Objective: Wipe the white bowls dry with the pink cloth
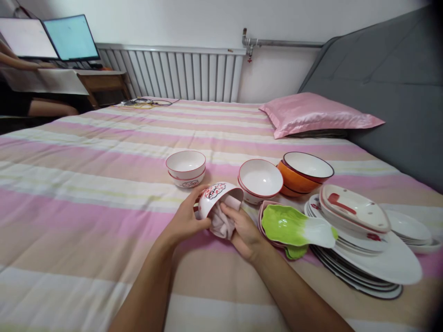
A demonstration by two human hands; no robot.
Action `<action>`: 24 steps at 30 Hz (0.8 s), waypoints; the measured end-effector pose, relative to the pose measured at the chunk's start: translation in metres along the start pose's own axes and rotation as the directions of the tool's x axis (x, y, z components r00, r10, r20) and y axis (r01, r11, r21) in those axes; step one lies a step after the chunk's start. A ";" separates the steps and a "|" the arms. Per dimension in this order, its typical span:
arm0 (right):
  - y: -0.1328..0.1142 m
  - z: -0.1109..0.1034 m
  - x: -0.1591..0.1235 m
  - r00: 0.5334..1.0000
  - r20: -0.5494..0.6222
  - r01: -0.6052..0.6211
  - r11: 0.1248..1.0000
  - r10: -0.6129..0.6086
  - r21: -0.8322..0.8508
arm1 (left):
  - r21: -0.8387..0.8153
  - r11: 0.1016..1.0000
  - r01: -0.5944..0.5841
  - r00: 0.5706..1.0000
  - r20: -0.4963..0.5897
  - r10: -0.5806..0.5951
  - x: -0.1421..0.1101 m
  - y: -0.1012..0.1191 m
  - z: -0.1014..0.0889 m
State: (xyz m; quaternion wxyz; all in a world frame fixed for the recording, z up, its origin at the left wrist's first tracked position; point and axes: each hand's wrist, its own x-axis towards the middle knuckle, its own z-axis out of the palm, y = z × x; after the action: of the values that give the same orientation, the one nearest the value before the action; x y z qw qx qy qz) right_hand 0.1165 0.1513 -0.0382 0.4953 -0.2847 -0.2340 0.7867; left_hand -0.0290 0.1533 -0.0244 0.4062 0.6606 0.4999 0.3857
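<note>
From the held bowl (215, 192), striped bedspread (86, 193) offers passage toward nine o'clock; bowl stacks (186, 170) obstruct ten and two, plates (387, 260) four.

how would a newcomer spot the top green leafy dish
On the striped bed, find the pile of plates. Just left of it lies a cabbage-shaped dish, leafy green with a white stem end. Unlike the green piece peeking out below, it lies on top.

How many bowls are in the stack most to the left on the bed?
2: an upper bowl and a lower bowl, showing beneath it. Another nested between them might be hidden.
</note>
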 end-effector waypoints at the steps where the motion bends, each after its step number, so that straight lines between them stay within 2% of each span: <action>1: -0.001 0.001 0.000 1.000 -0.030 0.005 1.000 -0.005 0.019 | 0.002 1.000 0.002 1.000 -0.008 -0.002 0.000 0.000 0.000; 4: -0.004 0.001 -0.002 0.980 -0.165 0.110 0.994 -0.108 0.001 | -0.003 1.000 0.024 0.998 -0.056 -0.024 0.000 -0.001 0.000; 9: -0.014 0.003 -0.010 0.889 -0.329 0.285 0.947 -0.319 -0.147 | -0.032 0.995 0.092 0.972 -0.213 -0.097 0.004 -0.004 -0.002; 11: -0.020 0.006 -0.015 0.832 -0.349 0.380 0.902 -0.431 -0.207 | -0.031 0.995 0.099 0.957 -0.270 -0.104 0.005 -0.003 -0.004; 14: -0.027 0.009 -0.022 0.739 -0.293 0.500 0.786 -0.607 -0.364 | 0.030 0.996 0.084 0.956 -0.286 -0.072 0.004 -0.001 -0.005; 17: -0.030 0.009 -0.026 0.629 -0.149 0.567 0.581 -0.763 -0.584 | 0.151 0.988 0.035 0.972 -0.236 0.002 0.002 0.001 -0.004; 19: -0.028 0.008 -0.028 0.558 0.020 0.588 0.379 -0.830 -0.714 | 0.203 0.979 -0.018 0.979 -0.195 0.058 0.001 0.000 -0.003; 20: -0.026 0.008 -0.029 0.539 0.129 0.586 0.261 -0.832 -0.767 | 0.216 0.975 -0.047 0.981 -0.176 0.086 0.001 0.000 -0.003; 22: -0.022 0.006 -0.029 0.535 0.362 0.562 0.002 -0.763 -0.827 | 0.230 0.967 -0.111 0.977 -0.150 0.148 0.001 -0.001 -0.002; 24: -0.018 0.006 -0.028 0.575 0.539 0.532 -0.219 -0.616 -0.818 | 0.238 0.952 -0.191 0.964 -0.136 0.228 0.001 -0.002 -0.002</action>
State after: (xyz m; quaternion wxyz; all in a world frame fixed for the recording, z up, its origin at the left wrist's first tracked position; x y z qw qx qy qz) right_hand 0.1342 0.1326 -0.0162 0.4989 -0.4087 -0.7568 0.1063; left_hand -0.0310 0.1545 -0.0253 0.2441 0.7178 0.4983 0.4206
